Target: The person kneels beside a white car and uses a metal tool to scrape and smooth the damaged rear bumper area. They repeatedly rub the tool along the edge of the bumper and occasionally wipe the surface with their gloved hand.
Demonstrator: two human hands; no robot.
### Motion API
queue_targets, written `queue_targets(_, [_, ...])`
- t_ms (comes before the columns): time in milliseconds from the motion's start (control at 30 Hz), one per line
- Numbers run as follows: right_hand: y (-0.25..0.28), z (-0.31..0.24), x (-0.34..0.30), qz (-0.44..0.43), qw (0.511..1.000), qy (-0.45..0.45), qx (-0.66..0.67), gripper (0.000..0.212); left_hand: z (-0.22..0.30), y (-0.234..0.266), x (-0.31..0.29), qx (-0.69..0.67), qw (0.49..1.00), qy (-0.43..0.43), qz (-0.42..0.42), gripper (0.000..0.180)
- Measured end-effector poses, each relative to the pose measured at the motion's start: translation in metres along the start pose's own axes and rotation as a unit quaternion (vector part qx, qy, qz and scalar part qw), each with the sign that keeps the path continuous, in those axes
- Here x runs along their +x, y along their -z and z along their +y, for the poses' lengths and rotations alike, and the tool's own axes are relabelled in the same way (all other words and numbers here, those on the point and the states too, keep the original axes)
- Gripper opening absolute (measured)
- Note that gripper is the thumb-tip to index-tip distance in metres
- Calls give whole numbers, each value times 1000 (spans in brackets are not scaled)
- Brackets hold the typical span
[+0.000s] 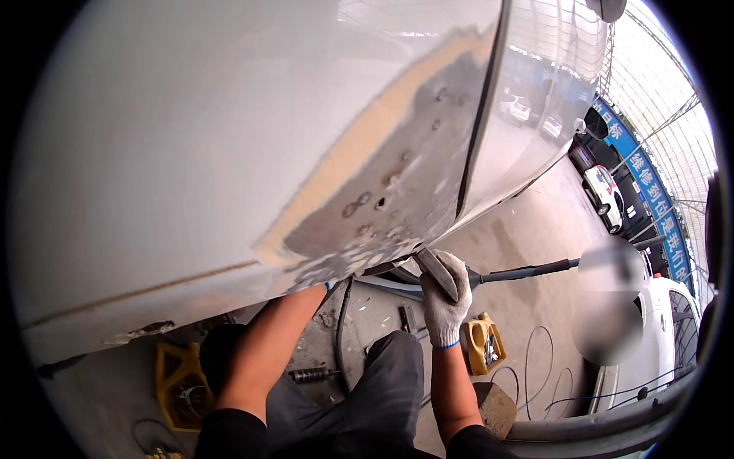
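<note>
From where I stand, the flat grey bar (438, 275) lies in the person's gloved right hand (445, 312), which is clasped around it. Its long axis slants from the far-left end, right up at the lower edge of the white car panel (191, 153), to the near-right end by the glove; whether that far tip touches the metal I can't tell. The sanded patch (432, 164) is just beyond it. The right hand is the nearer one, plainly. The left forearm (277, 352) reaches in under the same edge, left of the bar, and the left hand is hidden there, so I can't tell what its fingers are doing.

Near the right wrist, on the floor, sits a yellow tray (472, 338) with small metallic pieces inside. Over to the left is a yellow bin (171, 375) holding something silvery, too dim to identify.
</note>
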State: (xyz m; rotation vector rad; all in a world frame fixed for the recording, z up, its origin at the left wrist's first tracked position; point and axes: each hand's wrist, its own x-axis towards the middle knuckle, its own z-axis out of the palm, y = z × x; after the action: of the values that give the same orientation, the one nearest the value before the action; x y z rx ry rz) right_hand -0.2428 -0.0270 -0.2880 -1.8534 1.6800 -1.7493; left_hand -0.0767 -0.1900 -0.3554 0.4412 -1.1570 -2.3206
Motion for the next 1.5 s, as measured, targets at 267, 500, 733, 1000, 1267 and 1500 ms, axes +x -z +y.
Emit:
queue_targets(267, [3, 0, -2, 7, 1000, -16, 0, 42, 6, 0, 9, 20, 1000, 11, -19, 33])
queue_targets(500, [9, 4, -1, 21, 999, -32, 6, 42, 7, 14, -3, 33, 999, -7, 13, 33])
queue_targets(733, [0, 2, -3, -11, 1000, 2, -12, 38, -3, 11, 1, 42, 999, -16, 30, 34])
queue_targets(1000, [-1, 1, 1, 1, 1000, 12, 29, 41, -5, 6, 7, 77, 993, -33, 87, 42])
queue_targets(1267, [7, 2, 6, 1, 999, 36, 14, 42, 16, -4, 3, 61, 994, 82, 40, 41])
queue_targets(1500, [7, 5, 7, 11, 999, 45, 20, 44, 24, -13, 0, 66, 994, 69, 49, 44])
